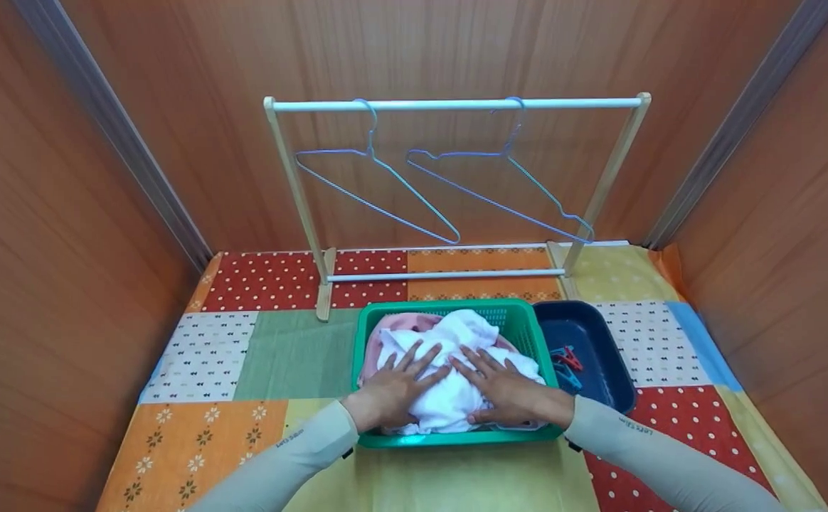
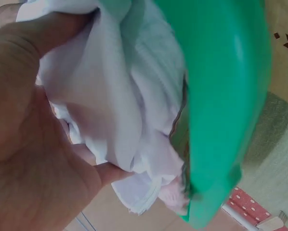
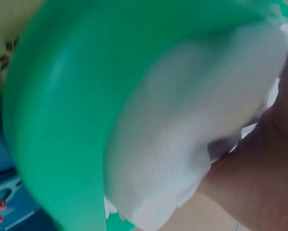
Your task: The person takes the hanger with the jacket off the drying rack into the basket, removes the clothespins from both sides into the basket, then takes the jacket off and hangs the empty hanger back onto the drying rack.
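Observation:
A green plastic basket (image 1: 457,440) holds a heap of white cloth (image 1: 446,402), with pink cloth (image 1: 414,321) at its back and left edges. Fingers spread, my left hand (image 1: 389,395) rests on the left part of the white cloth. On the right part lies my right hand (image 1: 510,391), also with its fingers spread. Close up in the left wrist view, the white cloth (image 2: 96,96) bunches beside the thumb and palm. In the right wrist view, white cloth (image 3: 168,130) bulges between the hand and the basket wall (image 3: 76,120).
Behind the basket stands a rack (image 1: 457,105) with two wire hangers, a left one (image 1: 414,192) and a right one (image 1: 542,190). A dark blue tray (image 1: 609,355) beside the basket holds red and blue clothespins (image 1: 568,359). Wooden panels (image 1: 65,284) enclose the patchwork-covered table (image 1: 293,355).

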The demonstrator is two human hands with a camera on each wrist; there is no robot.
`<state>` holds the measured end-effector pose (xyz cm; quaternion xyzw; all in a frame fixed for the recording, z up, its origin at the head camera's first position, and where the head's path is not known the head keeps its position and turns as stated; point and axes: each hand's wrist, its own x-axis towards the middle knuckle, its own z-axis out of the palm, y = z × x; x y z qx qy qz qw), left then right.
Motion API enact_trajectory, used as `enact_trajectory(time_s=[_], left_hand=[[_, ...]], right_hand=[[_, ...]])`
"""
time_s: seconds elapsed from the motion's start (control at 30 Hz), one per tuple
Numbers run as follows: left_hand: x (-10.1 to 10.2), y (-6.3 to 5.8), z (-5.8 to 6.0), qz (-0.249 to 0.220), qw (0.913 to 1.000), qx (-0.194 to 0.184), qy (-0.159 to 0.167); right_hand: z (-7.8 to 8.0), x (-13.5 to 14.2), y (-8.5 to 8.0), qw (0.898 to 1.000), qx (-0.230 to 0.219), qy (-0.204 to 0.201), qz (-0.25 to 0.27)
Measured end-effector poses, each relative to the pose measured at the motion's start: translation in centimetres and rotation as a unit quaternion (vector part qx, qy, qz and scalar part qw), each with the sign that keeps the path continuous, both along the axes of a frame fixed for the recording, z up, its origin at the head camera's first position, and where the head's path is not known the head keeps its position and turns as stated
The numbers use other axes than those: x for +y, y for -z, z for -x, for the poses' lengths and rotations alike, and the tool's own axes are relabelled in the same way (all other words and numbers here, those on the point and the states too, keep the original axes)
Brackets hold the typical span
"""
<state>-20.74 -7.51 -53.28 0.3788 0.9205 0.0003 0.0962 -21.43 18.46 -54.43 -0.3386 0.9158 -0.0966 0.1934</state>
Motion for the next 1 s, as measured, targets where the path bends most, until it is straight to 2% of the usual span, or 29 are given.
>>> enact_trajectory(time_s=[0.17,0.33,0.57,0.7,0.8,1.0], left_hand=[[0.4,0.5,-0.3,0.032,0.9987,0.038,0.01],[0.4,1.0,-0.5,0.07,0.9966,0.04,0.017],[0.6,1.3,-0.9,0.11,0.9936,0.024,0.01],[0.5,1.1,-0.7,0.105,0.9941,0.023,0.014],[0.3,0.9,-0.5,0.088,0.9958,0.021,0.017],[-0.3,0.6,0.0,0.016,0.9997,-0.014,0.009]], right_hand=[[-0.4,-0.4,1.1,0.999,0.038,0.001,-0.03],[-0.6,-0.8,2.2,0.995,0.072,-0.013,-0.063],[-0.5,-1.2,2.6,0.994,0.044,-0.025,-0.094],[-0.4,-1.3,2.5,0.993,0.054,-0.026,-0.102],[-0.2,-1.1,2.2,0.994,0.054,-0.022,-0.089],[0.1,-0.3,1.2,0.999,0.033,-0.008,-0.037]])
